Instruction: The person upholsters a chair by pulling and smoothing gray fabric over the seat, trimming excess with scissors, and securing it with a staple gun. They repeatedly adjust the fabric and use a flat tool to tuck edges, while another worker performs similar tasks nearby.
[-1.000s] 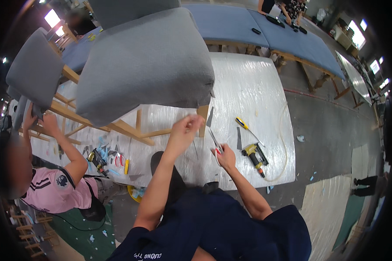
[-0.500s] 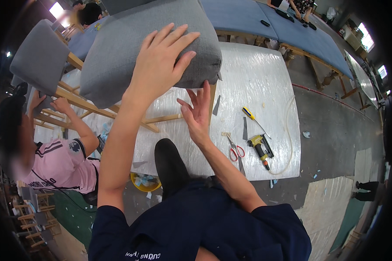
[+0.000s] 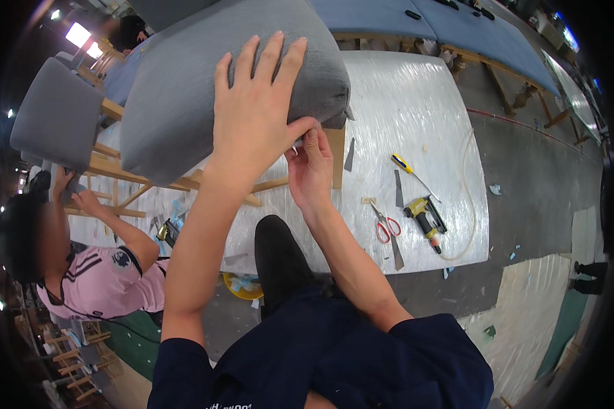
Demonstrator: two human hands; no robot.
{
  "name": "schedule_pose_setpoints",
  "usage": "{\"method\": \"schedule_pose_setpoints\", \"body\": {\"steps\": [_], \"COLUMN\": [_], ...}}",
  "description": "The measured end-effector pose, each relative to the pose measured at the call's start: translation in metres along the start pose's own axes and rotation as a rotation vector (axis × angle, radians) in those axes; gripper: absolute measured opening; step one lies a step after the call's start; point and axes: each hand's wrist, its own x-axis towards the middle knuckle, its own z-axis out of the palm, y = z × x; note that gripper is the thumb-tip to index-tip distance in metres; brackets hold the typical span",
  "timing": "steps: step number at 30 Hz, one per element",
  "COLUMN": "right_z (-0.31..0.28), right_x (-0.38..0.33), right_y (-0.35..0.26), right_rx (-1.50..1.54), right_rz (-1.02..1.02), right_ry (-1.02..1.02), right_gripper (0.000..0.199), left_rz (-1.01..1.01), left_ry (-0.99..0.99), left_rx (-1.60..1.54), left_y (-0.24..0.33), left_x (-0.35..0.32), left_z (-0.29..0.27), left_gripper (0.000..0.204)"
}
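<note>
At the front edge of the grey chair seat (image 3: 198, 88), near its right corner, both hands work the upholstery. Seat is upright, above the film-wrapped table (image 3: 396, 88), upper left of centre.

Left hand (image 3: 254, 126): fingers spread wide on the cover, thumb reaching down to the right fingertips. Right hand (image 3: 310, 163): narrow, fingers bunched just under the front edge, beside the wooden leg (image 3: 338, 153). Can't tell if fabric is pinched there.

My read: tucking or smoothing the cover edge. To do it well: palm pressure steady on top, draw slack evenly toward the corner, check the loose flap (image 3: 349, 112) there lies flat, don't twist the weave. Scissors (image 3: 381, 218) and staple gun (image 3: 426, 221) lie within reach, both unheld.

Hidden: seat underside, right fingertips' contact. Backrest cut off at top. Co-worker's (image 3: 106, 279) hands too small to read.
</note>
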Motion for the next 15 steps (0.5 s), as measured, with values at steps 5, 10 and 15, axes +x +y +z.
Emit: {"method": "schedule_pose_setpoints", "body": {"steps": [5,10,15], "right_z": [-0.019,-0.015,0.003], "right_x": [0.017,0.028,0.038], "right_y": [0.006,0.015,0.015], "right_rx": [0.017,0.14,0.191], "right_rz": [0.036,0.035,0.057], "right_ry": [-0.144,-0.063,-0.011], "right_gripper": [0.018,0.021,0.022], "left_rz": [-0.078,-0.111,-0.129], "left_ry": [0.005,-0.006,0.02], "left_rx": [0.087,0.112,0.148], "left_y": [0.012,0.013,0.018], "left_x": [-0.002,0.001,0.002], "left_z": [0.01,0.02,0.025], "left_gripper": [0.108,0.111,0.111]}}
